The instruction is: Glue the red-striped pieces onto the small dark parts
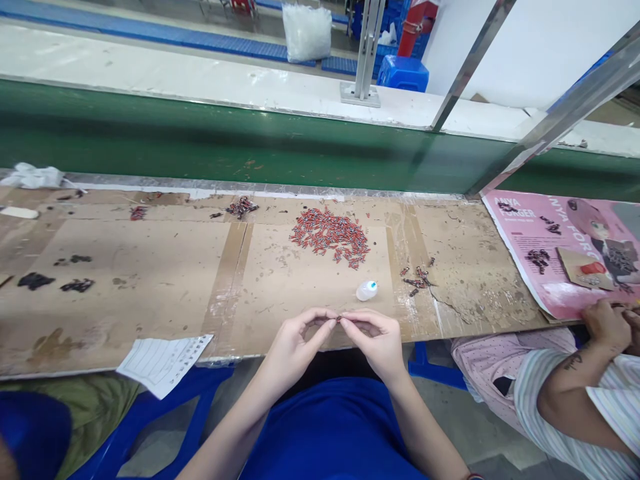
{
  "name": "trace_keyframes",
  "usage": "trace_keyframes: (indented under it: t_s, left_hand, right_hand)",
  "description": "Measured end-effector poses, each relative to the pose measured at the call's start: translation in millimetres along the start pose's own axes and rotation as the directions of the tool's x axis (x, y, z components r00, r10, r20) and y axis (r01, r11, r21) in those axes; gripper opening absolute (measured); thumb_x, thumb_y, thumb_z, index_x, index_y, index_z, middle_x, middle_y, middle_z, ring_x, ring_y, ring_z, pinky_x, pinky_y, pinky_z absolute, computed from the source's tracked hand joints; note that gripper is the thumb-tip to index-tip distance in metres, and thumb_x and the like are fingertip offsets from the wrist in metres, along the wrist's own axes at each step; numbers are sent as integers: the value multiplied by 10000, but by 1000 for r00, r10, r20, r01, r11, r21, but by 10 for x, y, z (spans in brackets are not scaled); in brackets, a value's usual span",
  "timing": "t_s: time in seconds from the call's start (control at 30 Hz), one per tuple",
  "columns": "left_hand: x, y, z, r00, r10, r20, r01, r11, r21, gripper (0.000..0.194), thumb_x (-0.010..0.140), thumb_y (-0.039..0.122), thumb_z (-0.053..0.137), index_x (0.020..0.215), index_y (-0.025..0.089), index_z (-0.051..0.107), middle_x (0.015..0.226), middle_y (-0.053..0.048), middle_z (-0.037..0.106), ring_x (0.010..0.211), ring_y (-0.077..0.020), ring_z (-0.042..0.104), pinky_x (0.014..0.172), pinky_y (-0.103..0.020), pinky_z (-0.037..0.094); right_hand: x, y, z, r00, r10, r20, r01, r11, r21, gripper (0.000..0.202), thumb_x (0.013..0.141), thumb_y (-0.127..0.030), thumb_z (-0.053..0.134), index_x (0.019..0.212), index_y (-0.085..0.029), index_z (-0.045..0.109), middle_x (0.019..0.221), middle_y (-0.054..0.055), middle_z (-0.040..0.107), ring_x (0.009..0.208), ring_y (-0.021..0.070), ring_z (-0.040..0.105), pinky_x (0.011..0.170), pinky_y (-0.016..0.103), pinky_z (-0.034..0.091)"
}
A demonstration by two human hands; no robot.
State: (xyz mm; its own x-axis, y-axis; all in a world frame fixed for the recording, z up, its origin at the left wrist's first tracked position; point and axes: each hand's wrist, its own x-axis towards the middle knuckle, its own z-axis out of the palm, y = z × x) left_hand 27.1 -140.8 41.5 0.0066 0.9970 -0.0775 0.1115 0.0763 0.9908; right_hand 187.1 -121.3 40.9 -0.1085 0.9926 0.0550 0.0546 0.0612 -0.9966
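Observation:
My left hand (306,337) and my right hand (376,338) meet at the near edge of the cardboard-covered table. Thumb and fingers of each are pinched together, tip to tip, around a tiny dark reddish part (339,319); it is too small to name. Just beyond my right hand a small white squeeze bottle (367,291) with a blue tip lies on the cardboard. Farther back spreads a pile of small red and silver parts (330,235). To the right of the bottle is a loose group of dark brownish parts (419,280).
Another small heap (243,207) sits at the back, with black clumps (36,281) at left. A paper sheet (163,363) overhangs the front edge. At right, a co-worker's hands (607,323) are beside a pink poster (545,293). A green-sided ledge (225,143) bounds the back.

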Motion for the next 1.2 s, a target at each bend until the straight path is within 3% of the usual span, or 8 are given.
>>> trace_keyframes:
  t_s: [0.17, 0.37, 0.63, 0.9, 1.1, 1.2]
  left_hand:
    - [-14, 61, 22, 999, 11, -49, -13, 999, -37, 207, 796, 383, 696, 824, 189, 764, 799, -61, 774, 775, -214, 734, 769, -312, 606]
    - [-21, 81, 15, 997, -2, -73, -2, 998, -63, 161, 750, 368, 739, 771, 215, 783, 764, -44, 775, 730, -207, 730, 739, -303, 607]
    - [5, 16, 20, 998, -24, -61, 21, 998, -57, 176, 760, 360, 723, 780, 191, 769, 782, -60, 779, 755, -219, 741, 747, -309, 614]
    - [-1, 20, 49, 994, 89, -59, -84, 993, 87, 154, 807, 290, 638, 868, 181, 729, 858, -57, 767, 823, -197, 729, 784, -289, 591]
    - [-62, 220, 155, 991, 134, 5, -134, 989, 54, 121, 867, 253, 584, 911, 189, 677, 900, -51, 745, 871, -179, 707, 823, -277, 564]
    - [0, 266, -8, 983, 184, 16, -185, 982, 51, 296, 840, 319, 659, 1109, 201, 623, 1071, -89, 733, 1025, -211, 687, 925, -323, 542]
  right_hand:
    - [0, -87, 0, 998, 43, -36, -39, 995, 94, 75, 713, -295, 802, 737, -224, 803, 751, 53, 783, 698, 208, 751, 649, 305, 647]
    - [-34, -125, 16, 999, -9, -50, 12, 999, 51, 71, 734, -187, 755, 746, -238, 802, 734, 46, 770, 682, 190, 728, 627, 291, 615]
    - [-42, -33, 69, 996, -55, -67, 58, 998, 35, 84, 758, -175, 736, 740, -232, 794, 712, 45, 760, 667, 190, 719, 618, 295, 593]
    - [-24, 20, 43, 992, -95, -88, 94, 995, -16, 81, 773, -189, 737, 820, -214, 797, 728, 45, 760, 639, 171, 713, 603, 273, 612]
    - [-55, -65, -48, 931, -355, -85, 344, 931, -124, 181, 791, -117, 713, 926, -219, 778, 719, 30, 741, 609, 153, 691, 558, 251, 591]
    - [16, -54, -197, 894, -425, -142, 389, 893, -226, 152, 804, -130, 709, 904, -227, 771, 755, 39, 748, 656, 170, 702, 590, 277, 591]
